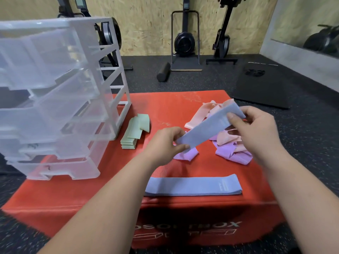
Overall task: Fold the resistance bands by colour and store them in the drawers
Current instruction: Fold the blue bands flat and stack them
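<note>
Step in hand, as judged: folding of the blue set. Blue band (207, 129) held taut in the air above the red box (91, 189), slanting from lower left to upper right over the loose pile. Left hand (165, 142) pinching the lower end between thumb and fingers; right hand (256, 129) pinching the upper end likewise. Blue stack (194, 186) lying flat near the front edge, well apart from the pile. Green stack (132, 136) folded, just beside the drawer unit (55, 107). Pink bands (205, 112) and purple bands (231, 153) tangled together, not yet folded.

Next move, as judged: lower the band onto the blue stack with edges aligned, or bring both ends together first; keep tension even to avoid a twist.

Writing: white lettering on the front face of the red box, partly hidden by the arms, ending in "BOX"; outline drawings beneath. Pale print near one end of each blue band, too small to read
</note>
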